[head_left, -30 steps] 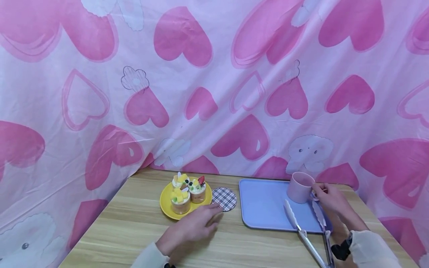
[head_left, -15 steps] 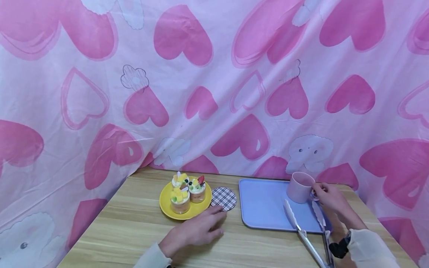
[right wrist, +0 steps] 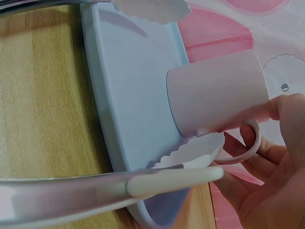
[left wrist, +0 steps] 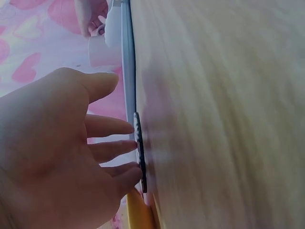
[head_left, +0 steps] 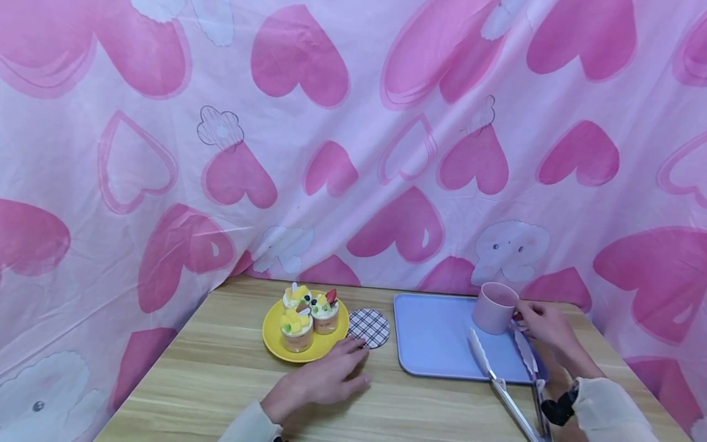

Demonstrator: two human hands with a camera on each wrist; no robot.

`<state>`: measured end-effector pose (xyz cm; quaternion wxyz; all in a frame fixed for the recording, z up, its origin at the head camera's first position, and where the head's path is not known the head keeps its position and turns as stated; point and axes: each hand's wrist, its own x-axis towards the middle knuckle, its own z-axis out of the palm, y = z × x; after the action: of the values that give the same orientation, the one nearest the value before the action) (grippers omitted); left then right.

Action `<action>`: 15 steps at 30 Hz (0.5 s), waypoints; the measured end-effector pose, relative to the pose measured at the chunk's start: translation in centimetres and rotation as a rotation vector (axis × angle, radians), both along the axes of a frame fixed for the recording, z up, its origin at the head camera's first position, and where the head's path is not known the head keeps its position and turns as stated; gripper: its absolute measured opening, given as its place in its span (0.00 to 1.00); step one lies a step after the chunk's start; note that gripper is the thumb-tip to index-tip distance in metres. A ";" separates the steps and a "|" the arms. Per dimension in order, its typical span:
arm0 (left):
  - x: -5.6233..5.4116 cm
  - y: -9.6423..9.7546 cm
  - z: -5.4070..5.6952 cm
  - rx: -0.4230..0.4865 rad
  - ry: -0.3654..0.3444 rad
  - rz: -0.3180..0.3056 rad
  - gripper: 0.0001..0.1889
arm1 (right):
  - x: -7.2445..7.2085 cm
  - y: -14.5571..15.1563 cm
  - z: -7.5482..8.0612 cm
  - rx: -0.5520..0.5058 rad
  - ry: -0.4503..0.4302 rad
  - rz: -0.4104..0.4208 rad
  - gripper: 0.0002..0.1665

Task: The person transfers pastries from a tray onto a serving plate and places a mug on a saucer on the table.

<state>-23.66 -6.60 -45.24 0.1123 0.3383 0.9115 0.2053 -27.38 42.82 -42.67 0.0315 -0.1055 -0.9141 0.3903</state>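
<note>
A pink mug stands upright toward the back right of a light blue tray. My right hand grips its handle; in the right wrist view a finger passes through the handle and the thumb lies near the rim. Silver tongs with pale scalloped tips lean over the tray's front edge, one tip close below the mug's handle. My left hand reaches over the table with loosely bent fingers, and its fingertips are at the near edge of a round checked coaster.
Left of the coaster, a yellow plate holds 3 dessert cups topped with fruit and cream. The wooden table runs back to a pink heart-print cloth hanging behind it.
My left hand has shifted slightly to the right along the coaster's near edge. My right hand keeps its grip on the mug's handle, and the mug has stayed in place.
</note>
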 end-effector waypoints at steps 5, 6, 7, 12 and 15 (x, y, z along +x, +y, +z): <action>0.1 0.0 -0.1 -0.024 -0.019 0.012 0.38 | -0.1 -0.2 0.0 -0.011 0.007 -0.007 0.46; 0.1 0.0 -0.2 -0.026 -0.018 0.016 0.38 | -0.1 -0.2 0.0 -0.012 0.005 -0.009 0.45; 0.1 0.0 -0.2 -0.028 -0.017 0.021 0.38 | -0.1 -0.2 0.1 -0.014 0.005 -0.014 0.46; -0.2 -0.1 -0.4 -0.036 -0.015 0.031 0.38 | -0.4 -0.4 0.2 -0.020 0.004 -0.035 0.45; -0.3 0.0 -0.3 -0.039 -0.016 0.027 0.38 | -0.5 -0.5 0.2 -0.019 0.007 -0.049 0.44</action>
<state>-24.01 -6.65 -45.56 0.1235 0.3218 0.9190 0.1915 -27.88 42.29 -42.49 0.0432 -0.1270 -0.9074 0.3984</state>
